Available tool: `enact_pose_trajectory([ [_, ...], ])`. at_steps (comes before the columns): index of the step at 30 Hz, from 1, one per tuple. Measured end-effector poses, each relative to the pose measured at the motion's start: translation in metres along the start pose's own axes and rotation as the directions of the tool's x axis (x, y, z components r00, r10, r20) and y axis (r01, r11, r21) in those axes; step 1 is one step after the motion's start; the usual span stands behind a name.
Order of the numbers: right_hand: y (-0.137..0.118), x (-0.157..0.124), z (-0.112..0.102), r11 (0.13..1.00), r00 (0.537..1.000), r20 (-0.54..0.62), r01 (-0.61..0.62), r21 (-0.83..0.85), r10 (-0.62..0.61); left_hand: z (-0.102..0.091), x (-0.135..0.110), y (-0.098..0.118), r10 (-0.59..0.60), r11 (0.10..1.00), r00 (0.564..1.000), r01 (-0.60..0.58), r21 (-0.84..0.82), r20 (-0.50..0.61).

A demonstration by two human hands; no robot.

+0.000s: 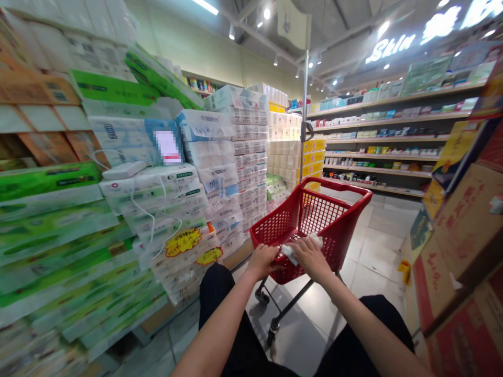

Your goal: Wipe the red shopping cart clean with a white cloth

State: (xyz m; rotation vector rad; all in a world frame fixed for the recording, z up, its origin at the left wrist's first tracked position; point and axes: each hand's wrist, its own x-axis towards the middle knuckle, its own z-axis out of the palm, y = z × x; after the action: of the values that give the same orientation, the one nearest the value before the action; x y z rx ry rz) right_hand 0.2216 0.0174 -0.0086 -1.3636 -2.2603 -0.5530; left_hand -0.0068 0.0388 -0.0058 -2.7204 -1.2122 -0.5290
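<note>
A red plastic shopping cart (340,233) with perforated basket walls stands just in front of me. My left hand (262,262) is closed over its near rim at the left corner, the fingers partly hidden behind the edge. My right hand (310,255) presses a crumpled white cloth (290,254) against the same rim, a little to the right. Bits of the cloth stick out on both sides of this hand; whether it is fabric or tissue I cannot tell. The basket's floor shows through the opening, partly covered by my hands.
Stacked tissue packs (212,157) line the left, with a lit screen (167,145) and white cables (151,225) on them. A metal pole (305,94) rises by the cart. Cardboard boxes (467,225) crowd the right side. Goods shelves (377,139) stand behind the tiled floor (363,272).
</note>
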Motion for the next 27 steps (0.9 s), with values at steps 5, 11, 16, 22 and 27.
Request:
enact_pose_trajectory([
  [5, -0.031, 0.0, 0.0, 0.996, 0.996, -0.016, 0.082, -0.029, -0.083, 0.013, 0.009, 0.014, -0.016, 1.0, 0.998, 0.017, 0.015, -0.055],
  [11, -0.033, -0.009, 0.001, 0.997, 0.996, -0.057, 0.068, -0.034, -0.07, 0.031, 0.017, 0.042, -0.085, 0.996, 0.988, 0.083, -0.024, -0.129],
  [16, -0.007, -0.028, -0.006, 0.988, 0.986, -0.091, 0.145, 0.058, -0.14, 0.024, 0.008, 0.041, 0.074, 0.976, 0.99, -0.097, -0.196, -0.119],
  [22, 0.024, -0.051, -0.019, 0.99, 0.993, -0.044, 0.113, 0.089, -0.109, 0.0, -0.001, -0.021, 0.156, 0.98, 0.974, -0.173, -0.094, -0.166],
  [27, 0.023, -0.058, -0.02, 1.0, 0.999, -0.043, 0.017, -0.003, -0.017, 0.015, 0.002, -0.025, 0.146, 0.987, 0.975, -0.156, -0.044, -0.169],
])
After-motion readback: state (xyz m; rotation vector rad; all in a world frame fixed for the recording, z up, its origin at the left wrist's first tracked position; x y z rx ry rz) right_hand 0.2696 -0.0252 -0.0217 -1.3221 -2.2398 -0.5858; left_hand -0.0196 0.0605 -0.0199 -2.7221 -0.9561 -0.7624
